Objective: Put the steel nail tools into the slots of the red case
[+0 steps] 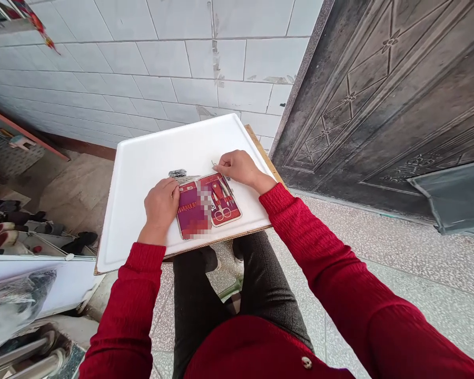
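Observation:
An unfolded manicure set case (188,216) lies on a white tabletop (142,158), its lining purple and red. Small scissors (221,212) and several slim metal tools sit in its right half; part of the middle is blurred out. My left hand (160,206) is closed at the case's upper left edge, fingers bent over it and thumb alongside. Just above the right half, my right hand (239,167) pinches a small thin metal tool (214,163), whose kind I cannot make out. Behind the case is a small dark-patterned item (177,173), partly hidden by my left fingers.
A white tiled wall (161,68) rises behind the table. To the right stands a dark embossed metal door (363,95). Shoes (2,235) lie on a rack at the left, near a plastic bag (19,300). My legs are under the table's front edge.

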Demonstrator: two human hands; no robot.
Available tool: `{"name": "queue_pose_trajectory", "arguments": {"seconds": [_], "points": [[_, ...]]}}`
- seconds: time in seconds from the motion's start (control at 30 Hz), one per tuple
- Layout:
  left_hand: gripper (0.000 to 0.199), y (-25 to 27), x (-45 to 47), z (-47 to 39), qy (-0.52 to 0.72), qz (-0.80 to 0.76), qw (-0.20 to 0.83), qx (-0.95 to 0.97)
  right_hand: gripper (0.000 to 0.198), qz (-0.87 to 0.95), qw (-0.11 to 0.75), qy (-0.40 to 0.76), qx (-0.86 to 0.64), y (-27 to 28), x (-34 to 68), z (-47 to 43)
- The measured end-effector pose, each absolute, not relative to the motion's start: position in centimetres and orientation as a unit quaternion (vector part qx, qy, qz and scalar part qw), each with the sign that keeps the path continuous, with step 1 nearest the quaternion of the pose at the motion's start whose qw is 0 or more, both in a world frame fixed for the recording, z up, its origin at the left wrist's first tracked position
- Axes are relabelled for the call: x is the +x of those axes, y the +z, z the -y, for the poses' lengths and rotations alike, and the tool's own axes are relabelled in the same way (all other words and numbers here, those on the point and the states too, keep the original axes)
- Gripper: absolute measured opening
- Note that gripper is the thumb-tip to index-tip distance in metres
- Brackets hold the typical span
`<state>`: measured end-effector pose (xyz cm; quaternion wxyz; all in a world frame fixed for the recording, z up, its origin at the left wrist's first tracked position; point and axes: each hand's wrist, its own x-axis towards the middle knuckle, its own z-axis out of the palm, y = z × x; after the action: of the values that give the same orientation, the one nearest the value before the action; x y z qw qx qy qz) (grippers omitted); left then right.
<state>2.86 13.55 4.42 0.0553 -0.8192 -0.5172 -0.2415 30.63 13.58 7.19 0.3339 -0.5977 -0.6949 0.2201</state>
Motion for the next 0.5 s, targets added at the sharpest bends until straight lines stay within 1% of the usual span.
{"name": "queue_pose_trajectory", "arguments": {"seconds": [0.1,0.23,0.3,0.33,0.4,0.47,0.5], "points": [[0.031,4.6,3.0,-13.4,-0.23,0.522,0.052,-0.82,0.032,0.7,0.329,0.272,-0.573,7.1,30.6,-13.5],[0.031,4.6,3.0,-13.4,-0.228,0.529,0.058,-0.816,0.022,0.692,0.363,0.301,-0.547,7.2,30.1,-12.9],[0.031,4.6,3.1,-13.3,-0.231,0.528,0.059,-0.815,0.024,0.704,0.353,0.316,-0.529,7.5,29.5,-12.2],[0.032,4.6,3.1,-13.2,-0.232,0.527,0.057,-0.816,0.029,0.716,0.33,0.321,-0.525,7.7,29.1,-11.8],[0.032,4.6,3.1,-13.1,-0.233,0.524,0.049,-0.818,0.041,0.746,0.25,0.31,-0.533,8.2,28.3,-10.8],[0.032,4.6,3.1,-12.9,-0.234,0.523,0.045,-0.819,0.049,0.773,0.165,0.268,-0.552,8.8,27.5,-10.0],[0.032,4.6,3.2,-12.9,-0.232,0.52,0.042,-0.821,0.05,0.781,0.132,0.241,-0.561,9.0,27.1,-9.6]]}}
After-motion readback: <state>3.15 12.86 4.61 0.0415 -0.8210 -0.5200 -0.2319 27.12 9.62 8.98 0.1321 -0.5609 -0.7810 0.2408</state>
